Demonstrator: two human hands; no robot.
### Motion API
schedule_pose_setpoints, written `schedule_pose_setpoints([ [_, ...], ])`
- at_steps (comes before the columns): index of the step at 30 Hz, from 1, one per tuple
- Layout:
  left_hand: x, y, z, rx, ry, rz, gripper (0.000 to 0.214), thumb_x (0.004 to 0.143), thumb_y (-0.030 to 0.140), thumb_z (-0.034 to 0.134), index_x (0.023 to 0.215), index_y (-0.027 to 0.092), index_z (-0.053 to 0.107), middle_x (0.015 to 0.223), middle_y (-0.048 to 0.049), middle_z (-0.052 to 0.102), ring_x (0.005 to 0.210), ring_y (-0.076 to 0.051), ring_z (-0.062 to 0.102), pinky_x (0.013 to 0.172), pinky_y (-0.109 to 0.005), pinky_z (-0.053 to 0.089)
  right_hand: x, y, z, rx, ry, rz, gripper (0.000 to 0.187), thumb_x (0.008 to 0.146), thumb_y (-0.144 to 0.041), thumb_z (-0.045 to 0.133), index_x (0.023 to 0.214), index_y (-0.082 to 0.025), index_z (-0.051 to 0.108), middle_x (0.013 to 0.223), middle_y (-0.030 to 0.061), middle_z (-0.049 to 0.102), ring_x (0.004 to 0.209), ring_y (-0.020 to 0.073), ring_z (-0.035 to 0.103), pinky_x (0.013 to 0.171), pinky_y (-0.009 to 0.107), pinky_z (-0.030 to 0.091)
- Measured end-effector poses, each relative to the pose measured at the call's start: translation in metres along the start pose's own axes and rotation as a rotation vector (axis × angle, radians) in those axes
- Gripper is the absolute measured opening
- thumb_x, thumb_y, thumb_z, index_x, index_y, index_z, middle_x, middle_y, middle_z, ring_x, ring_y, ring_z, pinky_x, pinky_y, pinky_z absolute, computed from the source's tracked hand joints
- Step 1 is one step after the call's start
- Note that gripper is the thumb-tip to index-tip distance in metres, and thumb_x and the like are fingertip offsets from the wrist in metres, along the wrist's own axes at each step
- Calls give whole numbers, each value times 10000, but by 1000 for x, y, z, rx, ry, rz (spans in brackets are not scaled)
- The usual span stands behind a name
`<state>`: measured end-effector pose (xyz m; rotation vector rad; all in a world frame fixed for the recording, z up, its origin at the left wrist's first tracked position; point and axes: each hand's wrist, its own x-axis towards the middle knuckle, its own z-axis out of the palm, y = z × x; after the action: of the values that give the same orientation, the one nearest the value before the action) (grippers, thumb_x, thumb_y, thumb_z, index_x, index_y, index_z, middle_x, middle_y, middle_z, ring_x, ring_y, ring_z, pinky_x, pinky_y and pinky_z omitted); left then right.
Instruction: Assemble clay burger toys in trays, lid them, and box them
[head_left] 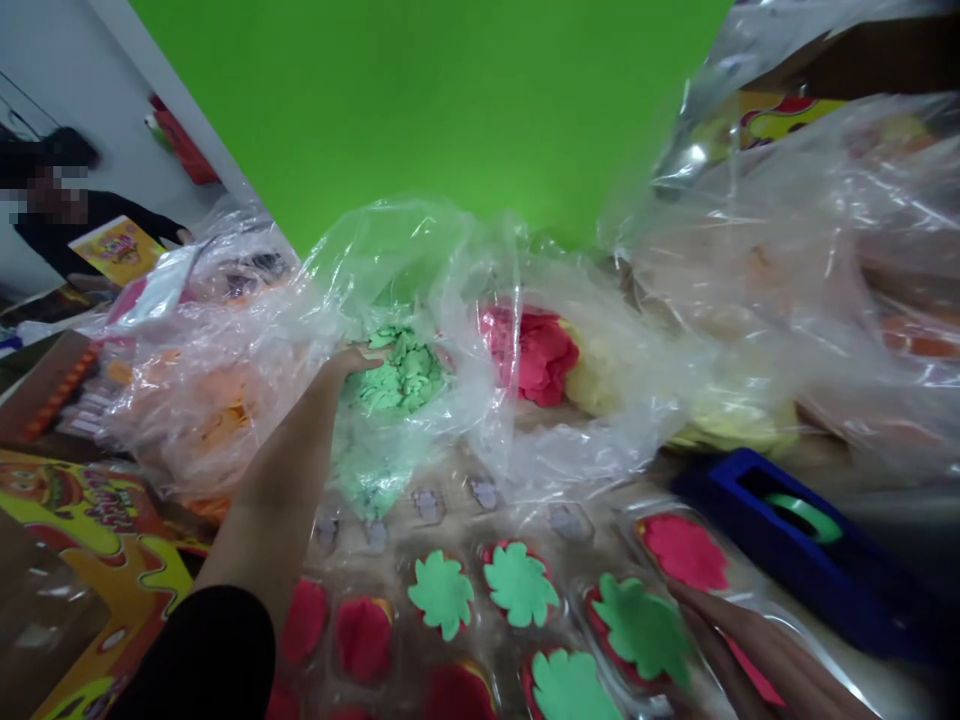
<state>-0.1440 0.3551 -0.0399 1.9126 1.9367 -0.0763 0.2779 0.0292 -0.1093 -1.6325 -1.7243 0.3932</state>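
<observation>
the left hand [352,362] reaches green pieces [409,375] at frame centre, their clear bag [405,240] seemingly gaping for access; the right hand [772,638] lies lower right, openness and hold of both indeterminable.

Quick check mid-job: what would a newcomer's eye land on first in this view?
Most likely the big bright green panel across the top middle. Below it, the left hand is at the pale green pieces amid clear plastic, with a vivid red bundle just to their right. A blue tape dispenser also stands out at lower right.
</observation>
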Motion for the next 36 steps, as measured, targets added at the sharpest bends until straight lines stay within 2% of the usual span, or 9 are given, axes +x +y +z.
schedule_pose_setpoints([
  [5, -9, 0, -16, -27, -100, 79, 490, 705, 354, 725, 1153, 201, 598, 1341, -79, 546, 1219, -231, 497, 970, -328, 394, 7, -5, -1, -78, -36, -125, 347, 826, -358, 516, 1155, -452, 574, 914, 56, 747, 735, 299, 715, 618, 425, 611],
  [9, -16, 1, -25, -63, -114, 77, 480, 623, 310, 774, 1070, 195, 641, 1269, -71, 607, 1188, -233, 520, 936, -288, 407, 15, -11, -1, -112, -26, -259, 306, 869, -352, 476, 1143, -338, 612, 905, 33, 752, 712, 234, 722, 610, 329, 600],
  [17, -37, 18, -12, -251, 234, -73, 309, 847, 329, 595, 1083, 129, 594, 1193, -97, 602, 1121, -250, 551, 973, -478, 418, 30, -46, -9, -103, 51, -336, 240, 886, -302, 492, 1062, -235, 640, 861, 50, 744, 677, 198, 713, 612, 271, 575],
  [20, -65, 31, -22, -397, 424, -94, 383, 889, 317, 504, 1195, 86, 508, 1271, -149, 556, 1196, -258, 502, 990, -425, 413, 36, -68, -4, 63, 76, -208, 211, 866, -301, 530, 1031, -249, 652, 900, 57, 746, 747, 216, 719, 655, 298, 585],
  [24, -119, 58, -29, -618, 491, -33, 455, 945, 392, 286, 1226, 77, 457, 1179, -150, 619, 1002, -212, 630, 802, -339, 529, 61, -106, 21, 637, -23, 206, 256, 855, -395, 552, 1036, -238, 642, 968, 81, 741, 866, 230, 712, 726, 336, 588],
  [28, -184, 92, -6, -880, 249, 137, 359, 873, 408, 461, 1071, 134, 582, 919, -78, 703, 792, -177, 672, 716, -318, 548, 92, -147, 50, 1299, -364, 370, 481, 901, -556, 345, 1090, -193, 597, 1064, 131, 707, 941, 234, 692, 821, 419, 555],
  [32, -244, 116, 24, -793, 1, 229, 275, 757, 415, 632, 905, 184, 653, 755, -15, 692, 677, -185, 655, 609, -311, 546, 93, -178, 52, 1369, -569, 330, 749, 915, -563, -7, 1102, -165, 600, 955, 123, 717, 982, 227, 666, 855, 428, 524],
  [34, -266, 120, 34, -610, 133, 278, 248, 792, 389, 611, 958, 208, 650, 828, -22, 689, 762, -195, 652, 656, -319, 550, 83, -187, 45, 1344, -555, 306, 789, 917, -516, -70, 1101, -157, 608, 954, 122, 712, 1019, 226, 645, 886, 429, 503],
  [36, -285, 121, 43, -446, 418, 326, 267, 849, 369, 557, 1057, 214, 616, 979, -54, 668, 894, -198, 635, 746, -328, 546, 72, -192, 37, 1320, -543, 306, 780, 926, -472, -81, 1100, -160, 612, 972, 120, 705, 1037, 222, 632, 903, 428, 489],
])
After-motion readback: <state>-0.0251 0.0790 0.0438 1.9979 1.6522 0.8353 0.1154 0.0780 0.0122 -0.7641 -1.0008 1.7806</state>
